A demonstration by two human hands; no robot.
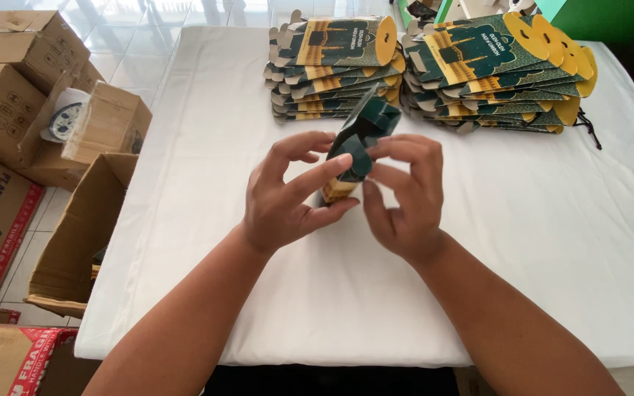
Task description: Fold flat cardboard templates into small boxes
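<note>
Left hand [285,192] and right hand [403,189] both pinch small green-and-gold carton [359,144], half folded, above centre of white tablecloth [552,235]. Far side: two stacks of flat cartons [332,70] [497,70]. Left, on floor: brown cardboard boxes [9,81].

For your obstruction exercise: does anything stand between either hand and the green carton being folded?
Nothing visible does. The left hand and right hand both already grip the green carton directly, above the white tablecloth.
</note>
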